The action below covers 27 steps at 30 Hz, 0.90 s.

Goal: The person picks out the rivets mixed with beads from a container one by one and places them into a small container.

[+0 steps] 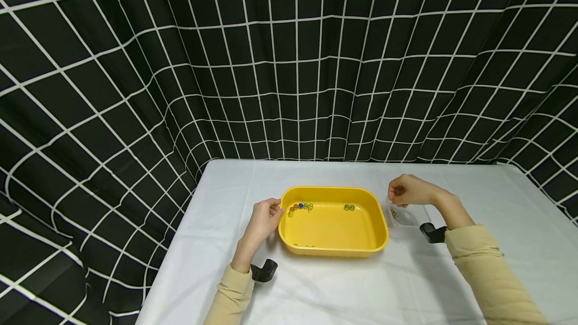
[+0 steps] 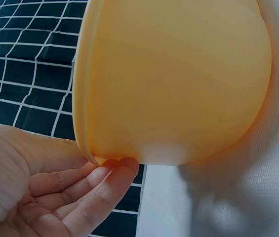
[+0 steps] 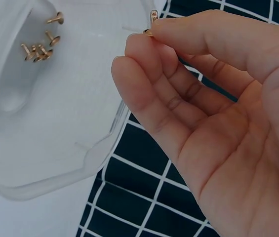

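My left hand (image 1: 263, 220) pinches the left rim of a yellow plastic tub (image 1: 336, 227), thumb and fingertips at its edge in the left wrist view. Several glass marbles (image 1: 300, 206) line the tub's far left corner, and two more marbles (image 1: 349, 207) lie at its far side. Over a clear plastic container (image 1: 421, 213) to the tub's right, my right hand (image 1: 412, 190) holds a small brass paper fastener (image 3: 153, 20) between thumb and index finger. Inside that container, several more brass fasteners (image 3: 39, 52) lie against one side, as the right wrist view shows.
A white cloth (image 1: 334, 285) covers the table beneath both containers. Black curtains (image 1: 307, 74) with a white grid hang behind the table and along its sides. Small bits (image 1: 311, 247) show just inside the tub's near rim.
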Available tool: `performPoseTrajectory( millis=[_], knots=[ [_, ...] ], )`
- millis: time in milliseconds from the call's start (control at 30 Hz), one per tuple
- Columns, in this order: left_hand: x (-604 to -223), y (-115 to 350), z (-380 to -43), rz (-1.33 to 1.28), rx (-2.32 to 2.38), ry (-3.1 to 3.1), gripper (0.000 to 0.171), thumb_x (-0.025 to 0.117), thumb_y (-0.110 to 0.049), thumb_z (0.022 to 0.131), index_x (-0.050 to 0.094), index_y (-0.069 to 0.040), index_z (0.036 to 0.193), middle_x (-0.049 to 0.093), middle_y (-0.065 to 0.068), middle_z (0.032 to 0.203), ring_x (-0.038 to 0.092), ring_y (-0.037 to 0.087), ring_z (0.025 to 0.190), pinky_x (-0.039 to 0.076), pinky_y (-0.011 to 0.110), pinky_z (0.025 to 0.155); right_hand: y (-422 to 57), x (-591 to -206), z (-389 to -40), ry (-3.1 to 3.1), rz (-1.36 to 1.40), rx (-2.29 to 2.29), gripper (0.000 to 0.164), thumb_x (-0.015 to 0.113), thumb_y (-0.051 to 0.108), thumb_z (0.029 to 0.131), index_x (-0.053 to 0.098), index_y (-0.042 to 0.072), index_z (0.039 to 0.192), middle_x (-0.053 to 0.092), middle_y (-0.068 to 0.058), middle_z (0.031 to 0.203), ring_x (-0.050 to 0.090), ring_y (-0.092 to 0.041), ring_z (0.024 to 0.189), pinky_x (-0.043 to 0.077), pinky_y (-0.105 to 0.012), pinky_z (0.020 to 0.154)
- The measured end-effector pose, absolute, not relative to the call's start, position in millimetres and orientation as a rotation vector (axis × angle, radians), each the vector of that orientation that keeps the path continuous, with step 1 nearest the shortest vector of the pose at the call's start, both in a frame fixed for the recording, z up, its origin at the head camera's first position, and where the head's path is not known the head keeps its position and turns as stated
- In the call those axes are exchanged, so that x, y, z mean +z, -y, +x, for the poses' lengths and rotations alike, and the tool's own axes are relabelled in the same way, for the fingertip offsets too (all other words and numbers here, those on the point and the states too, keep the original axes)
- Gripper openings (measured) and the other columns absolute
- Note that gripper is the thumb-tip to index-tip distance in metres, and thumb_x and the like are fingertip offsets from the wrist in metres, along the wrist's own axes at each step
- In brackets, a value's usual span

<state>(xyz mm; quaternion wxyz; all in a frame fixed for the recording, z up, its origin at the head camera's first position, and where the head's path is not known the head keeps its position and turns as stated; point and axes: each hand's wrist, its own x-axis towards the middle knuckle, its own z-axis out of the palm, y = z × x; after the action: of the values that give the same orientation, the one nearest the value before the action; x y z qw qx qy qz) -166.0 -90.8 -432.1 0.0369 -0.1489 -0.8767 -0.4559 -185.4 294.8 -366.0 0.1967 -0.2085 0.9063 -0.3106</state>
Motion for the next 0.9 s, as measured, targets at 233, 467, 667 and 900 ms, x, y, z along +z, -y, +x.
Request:
performPoseTrajectory(
  millis=[233,467,667,900],
  knots=[
    [-432.7,91.1,-166.5,-0.465,-1.396,2.685,0.025,0.062,0.001,0.085,0.061,0.013,0.106,0.062,0.012,0.082,0.06,0.019,0.074,0.052,0.023,0.065,-299.7,-367.9,-181.4,-2.531,-0.565,-0.847,0.006,0.058,-0.006,0.08,0.056,-0.001,0.077,0.051,-0.002,0.063,0.047,-0.014,0.057,0.044,-0.024,0.052],
    [-432.9,91.4,-166.7,-0.464,-1.39,2.686,0.025,0.062,0.0,0.085,0.062,0.013,0.106,0.062,0.012,0.083,0.06,0.019,0.073,0.052,0.024,0.065,-300.9,-369.3,-181.1,-2.535,-0.564,-0.847,0.006,0.057,-0.007,0.081,0.056,-0.002,0.077,0.051,-0.001,0.062,0.047,-0.014,0.056,0.044,-0.023,0.051],
    [-432.8,91.3,-166.4,-0.474,-1.384,2.685,0.025,0.062,0.001,0.085,0.062,0.013,0.106,0.062,0.012,0.082,0.059,0.018,0.074,0.052,0.024,0.065,-299.4,-369.7,-181.9,-2.541,-0.563,-0.839,0.005,0.058,-0.004,0.084,0.056,-0.003,0.079,0.051,-0.001,0.063,0.048,-0.015,0.057,0.046,-0.024,0.053],
    [-432.4,91.4,-165.7,-0.473,-1.384,2.684,0.025,0.062,0.0,0.085,0.062,0.013,0.107,0.062,0.012,0.082,0.06,0.019,0.074,0.052,0.024,0.065,-296.9,-365.9,-182.6,-2.557,-0.588,-0.842,0.005,0.059,-0.003,0.084,0.057,-0.001,0.079,0.051,-0.001,0.064,0.047,-0.013,0.058,0.043,-0.023,0.053]
  ],
)
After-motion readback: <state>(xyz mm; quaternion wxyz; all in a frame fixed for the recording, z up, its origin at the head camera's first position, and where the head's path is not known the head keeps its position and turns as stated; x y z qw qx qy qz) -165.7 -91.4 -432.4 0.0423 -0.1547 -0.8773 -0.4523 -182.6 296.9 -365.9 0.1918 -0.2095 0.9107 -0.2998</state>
